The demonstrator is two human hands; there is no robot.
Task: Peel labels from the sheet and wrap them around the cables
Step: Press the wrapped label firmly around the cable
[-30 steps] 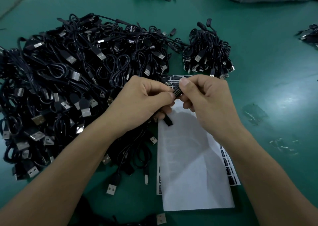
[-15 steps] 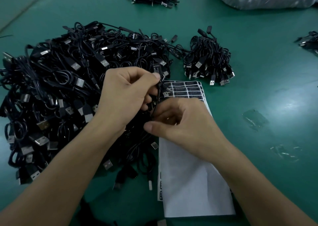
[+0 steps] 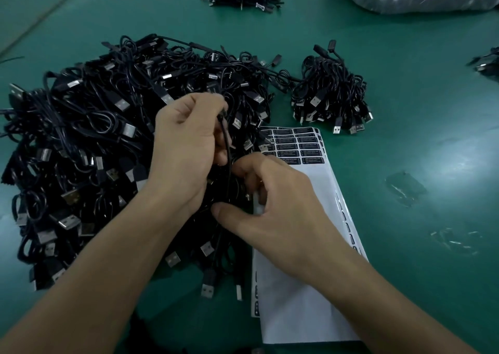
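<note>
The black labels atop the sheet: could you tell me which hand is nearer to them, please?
Right. The right hand is over the sheet, just below the black labels. The left hand is further left, over the cable pile, holding a cable.

Your label sheet (image 3: 297, 299) lies flat, with black labels (image 3: 297, 146) remaining at its far end. The cable pile (image 3: 94, 151) overlaps its left edge; one cable (image 3: 228, 148) hangs from your left hand (image 3: 186, 148).

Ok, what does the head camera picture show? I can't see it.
Two bare hands work over a big heap of tangled black USB cables on a green table: the left hand pinches one thin black cable, the right hand curls just below, beside a white sheet of black labels.
</note>
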